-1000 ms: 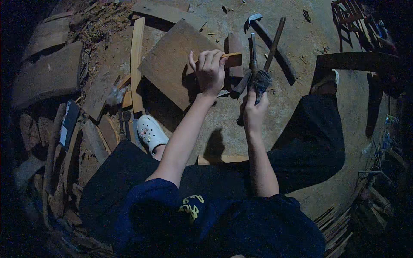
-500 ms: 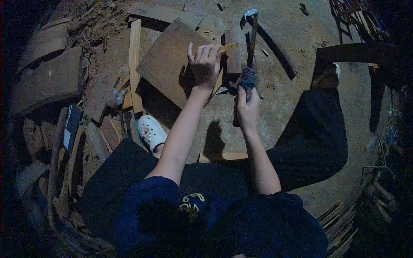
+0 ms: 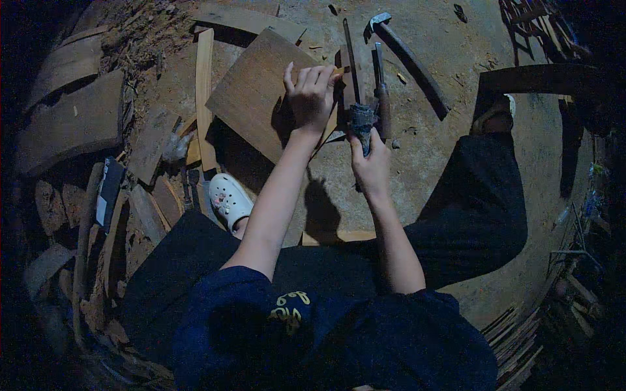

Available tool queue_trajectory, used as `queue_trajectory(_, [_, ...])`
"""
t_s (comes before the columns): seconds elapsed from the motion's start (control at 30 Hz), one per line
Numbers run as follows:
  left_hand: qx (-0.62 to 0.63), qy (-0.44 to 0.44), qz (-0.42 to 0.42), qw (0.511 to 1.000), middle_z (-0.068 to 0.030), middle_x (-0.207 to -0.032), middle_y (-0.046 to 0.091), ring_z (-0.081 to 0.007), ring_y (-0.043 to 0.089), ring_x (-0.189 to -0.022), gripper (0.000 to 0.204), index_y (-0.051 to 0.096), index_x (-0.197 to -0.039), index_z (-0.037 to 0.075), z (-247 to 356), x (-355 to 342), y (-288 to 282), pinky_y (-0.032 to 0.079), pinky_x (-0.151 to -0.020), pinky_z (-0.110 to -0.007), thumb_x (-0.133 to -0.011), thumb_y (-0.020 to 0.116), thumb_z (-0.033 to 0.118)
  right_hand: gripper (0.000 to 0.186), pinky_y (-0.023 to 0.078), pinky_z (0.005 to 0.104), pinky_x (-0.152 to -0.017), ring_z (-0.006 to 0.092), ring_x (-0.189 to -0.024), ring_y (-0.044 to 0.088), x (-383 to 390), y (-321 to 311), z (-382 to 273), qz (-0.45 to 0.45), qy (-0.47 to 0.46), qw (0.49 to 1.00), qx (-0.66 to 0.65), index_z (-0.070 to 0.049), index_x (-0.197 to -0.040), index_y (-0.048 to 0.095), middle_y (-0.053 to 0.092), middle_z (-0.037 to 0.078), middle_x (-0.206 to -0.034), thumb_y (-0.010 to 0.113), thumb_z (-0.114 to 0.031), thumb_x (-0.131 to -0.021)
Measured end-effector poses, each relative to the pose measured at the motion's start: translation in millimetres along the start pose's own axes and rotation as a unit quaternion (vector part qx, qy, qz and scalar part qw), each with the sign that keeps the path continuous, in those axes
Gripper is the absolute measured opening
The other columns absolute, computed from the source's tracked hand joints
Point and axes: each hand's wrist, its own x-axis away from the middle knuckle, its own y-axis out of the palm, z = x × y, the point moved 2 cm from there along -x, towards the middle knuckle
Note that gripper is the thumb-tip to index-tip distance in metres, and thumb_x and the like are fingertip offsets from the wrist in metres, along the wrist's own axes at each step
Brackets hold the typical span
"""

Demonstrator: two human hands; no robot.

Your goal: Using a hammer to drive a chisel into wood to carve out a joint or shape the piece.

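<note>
My right hand (image 3: pixel 372 166) grips a long, narrow-bladed tool (image 3: pixel 352 62) by its wrapped handle, the dark blade pointing away from me; whether it is a knife or a saw I cannot tell. My left hand (image 3: pixel 310 98) is above the near right part of a square brown wooden board (image 3: pixel 251 88), its thumb and fingers closed on a small wooden stick (image 3: pixel 343 70). The blade crosses near the stick's right end; contact is unclear. A chisel (image 3: pixel 382 98) lies just right of the tool.
A hammer (image 3: pixel 417 70) lies on the floor beyond the chisel. A pale wooden strip (image 3: pixel 205 98) stands left of the board, near my white clog (image 3: pixel 230 201). Curved wood pieces (image 3: pixel 75 127) lie at the left. A dark low stool (image 3: pixel 538 79) stands at the right.
The tool in my right hand has swung left, from over the chisel to beside the stick. My left hand has barely moved.
</note>
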Motion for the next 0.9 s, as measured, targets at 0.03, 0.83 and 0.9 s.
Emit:
queue_trajectory(0.03, [0.005,0.0,0.004,1.0,-0.0003,-0.092,0.063,-0.0178,0.059,-0.091,0.016,0.064,-0.097,0.014,0,0,0,0.026,-0.108,-0.05,-0.082,0.066,0.017,0.026,0.048,0.0463,-0.063,0.0427,-0.077,0.064,1,-2,-4,-0.011,0.013,0.999,0.027,0.004,-0.098,0.055,0.063,0.027,-0.081,0.063,-0.017,-0.085])
queue_trajectory(0.83, [-0.007,0.021,-0.005,1.0,-0.0002,-0.089,0.063,-0.0196,0.057,-0.093,0.023,0.065,-0.1,0.013,-1,0,-1,0.029,-0.106,-0.049,-0.077,0.068,0.011,0.031,0.049,0.0489,-0.062,0.0429,-0.071,0.064,6,-6,-4,-0.014,0.039,0.988,0.148,0.002,-0.102,0.054,0.063,0.027,-0.073,0.063,-0.019,-0.082])
queue_trajectory(0.9, [0.003,0.015,-0.001,1.0,-0.0003,-0.089,0.063,-0.0197,0.057,-0.093,0.025,0.065,-0.1,0.013,0,0,-1,0.028,-0.106,-0.049,-0.076,0.069,0.009,0.028,0.049,0.049,-0.061,0.043,-0.07,0.064,7,-8,-7,-0.015,0.036,0.989,0.146,0.002,-0.101,0.054,0.063,0.027,-0.073,0.062,-0.018,-0.082])
